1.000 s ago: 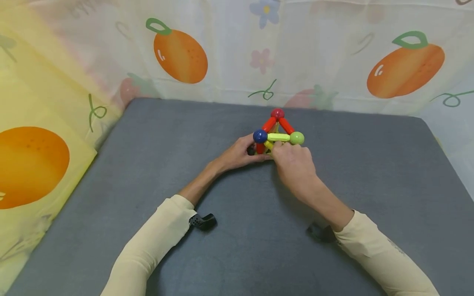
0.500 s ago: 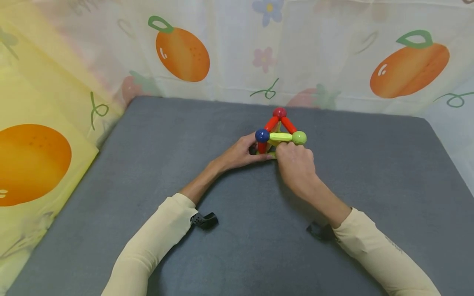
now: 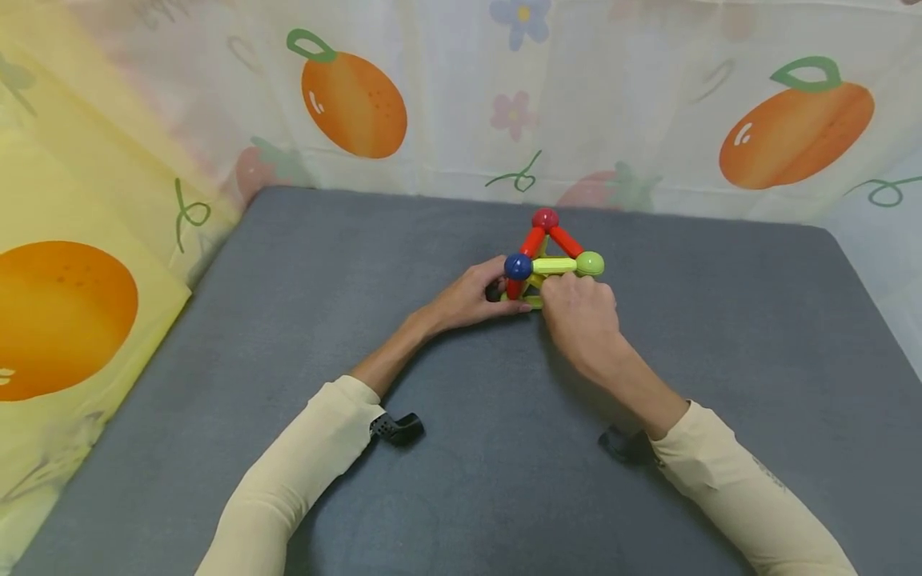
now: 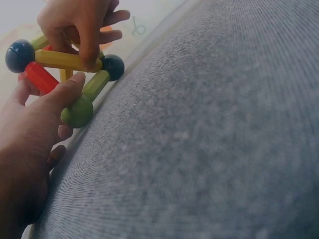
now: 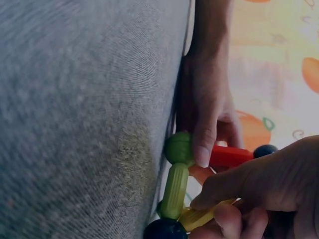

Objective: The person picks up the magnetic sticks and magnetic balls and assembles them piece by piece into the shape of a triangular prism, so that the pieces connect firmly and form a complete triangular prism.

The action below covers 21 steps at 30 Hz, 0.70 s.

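Observation:
A toy frame of coloured rods and balls stands upright towards the back of the table, between the two hands. Its top is a red ball [image 3: 545, 219] on two red rods. Below it, a lime rod [image 3: 554, 266] joins a blue ball [image 3: 518, 266] to a light green ball [image 3: 590, 263]. My left hand [image 3: 471, 300] grips a lower corner, its thumb by a green ball [image 4: 76, 113] and a red rod [image 4: 40, 76]. My right hand [image 3: 582, 324] pinches a yellow rod [image 4: 57, 59] near a dark blue ball [image 4: 113, 67]. Its knuckles hide part of the frame in the head view.
A grey table [image 3: 461, 480] lies under both arms. Behind it hangs a pale curtain [image 3: 446, 104] printed with oranges, and a yellow cloth [image 3: 43, 208] is at the left. Black wrist mounts [image 3: 399, 430] stick out inward from both sleeves.
The blue and light green balls have shifted slightly right, together with my right hand. My left hand keeps its grip at the lower corner with little movement.

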Each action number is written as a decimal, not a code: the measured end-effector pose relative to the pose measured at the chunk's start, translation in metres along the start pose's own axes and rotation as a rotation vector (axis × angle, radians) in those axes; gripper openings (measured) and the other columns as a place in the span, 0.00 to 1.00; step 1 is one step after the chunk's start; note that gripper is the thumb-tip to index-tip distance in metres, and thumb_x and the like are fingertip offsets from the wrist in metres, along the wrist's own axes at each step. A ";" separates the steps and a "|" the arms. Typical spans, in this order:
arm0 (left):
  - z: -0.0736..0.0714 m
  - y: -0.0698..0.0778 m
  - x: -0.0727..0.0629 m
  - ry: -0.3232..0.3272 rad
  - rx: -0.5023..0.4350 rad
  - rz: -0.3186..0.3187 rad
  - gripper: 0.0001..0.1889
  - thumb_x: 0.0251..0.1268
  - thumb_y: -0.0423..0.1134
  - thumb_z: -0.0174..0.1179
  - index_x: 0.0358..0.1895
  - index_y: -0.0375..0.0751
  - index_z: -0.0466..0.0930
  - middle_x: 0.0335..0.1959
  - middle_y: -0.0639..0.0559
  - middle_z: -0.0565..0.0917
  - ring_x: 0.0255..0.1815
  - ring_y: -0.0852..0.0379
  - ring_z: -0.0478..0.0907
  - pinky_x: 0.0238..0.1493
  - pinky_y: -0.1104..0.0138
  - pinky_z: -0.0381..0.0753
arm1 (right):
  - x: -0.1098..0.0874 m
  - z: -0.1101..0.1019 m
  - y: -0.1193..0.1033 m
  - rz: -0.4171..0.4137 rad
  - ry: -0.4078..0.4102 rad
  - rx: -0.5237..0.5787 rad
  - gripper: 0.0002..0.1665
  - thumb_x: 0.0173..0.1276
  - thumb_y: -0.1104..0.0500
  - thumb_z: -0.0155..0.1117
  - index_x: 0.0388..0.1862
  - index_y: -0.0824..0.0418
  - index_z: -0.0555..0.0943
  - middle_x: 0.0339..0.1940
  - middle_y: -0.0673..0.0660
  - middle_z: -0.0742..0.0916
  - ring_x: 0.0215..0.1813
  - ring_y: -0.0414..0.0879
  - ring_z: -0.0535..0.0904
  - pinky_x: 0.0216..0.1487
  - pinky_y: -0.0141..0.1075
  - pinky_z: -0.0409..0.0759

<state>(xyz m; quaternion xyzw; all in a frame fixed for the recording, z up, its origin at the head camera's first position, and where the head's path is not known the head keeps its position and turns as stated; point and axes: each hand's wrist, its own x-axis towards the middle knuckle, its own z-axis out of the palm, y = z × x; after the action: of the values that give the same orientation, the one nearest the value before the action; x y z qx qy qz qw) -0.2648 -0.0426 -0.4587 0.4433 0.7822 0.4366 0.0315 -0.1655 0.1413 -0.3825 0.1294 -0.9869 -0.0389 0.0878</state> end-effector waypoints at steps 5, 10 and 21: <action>0.000 0.000 -0.001 0.003 0.007 -0.002 0.23 0.65 0.41 0.74 0.61 0.41 0.78 0.43 0.49 0.79 0.41 0.55 0.73 0.44 0.66 0.70 | 0.001 0.000 0.005 -0.021 -0.032 0.030 0.13 0.72 0.68 0.64 0.25 0.68 0.79 0.19 0.55 0.71 0.19 0.48 0.66 0.18 0.38 0.71; 0.001 0.000 0.000 0.002 0.007 -0.003 0.24 0.65 0.42 0.75 0.60 0.42 0.78 0.42 0.50 0.78 0.40 0.55 0.73 0.43 0.67 0.69 | 0.004 -0.010 0.018 -0.039 -0.265 0.145 0.06 0.73 0.68 0.63 0.34 0.68 0.82 0.26 0.61 0.82 0.22 0.49 0.76 0.24 0.44 0.81; 0.000 -0.001 0.000 -0.001 0.013 0.010 0.25 0.65 0.42 0.75 0.61 0.42 0.77 0.44 0.49 0.79 0.42 0.55 0.73 0.45 0.66 0.70 | 0.003 -0.027 0.032 0.011 -0.504 0.318 0.03 0.80 0.67 0.55 0.47 0.67 0.76 0.44 0.70 0.81 0.20 0.49 0.82 0.23 0.37 0.78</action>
<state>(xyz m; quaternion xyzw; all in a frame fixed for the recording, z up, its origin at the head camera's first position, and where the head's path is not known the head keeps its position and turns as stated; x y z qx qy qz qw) -0.2652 -0.0426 -0.4597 0.4474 0.7829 0.4314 0.0266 -0.1713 0.1703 -0.3527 0.1227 -0.9720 0.0856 -0.1810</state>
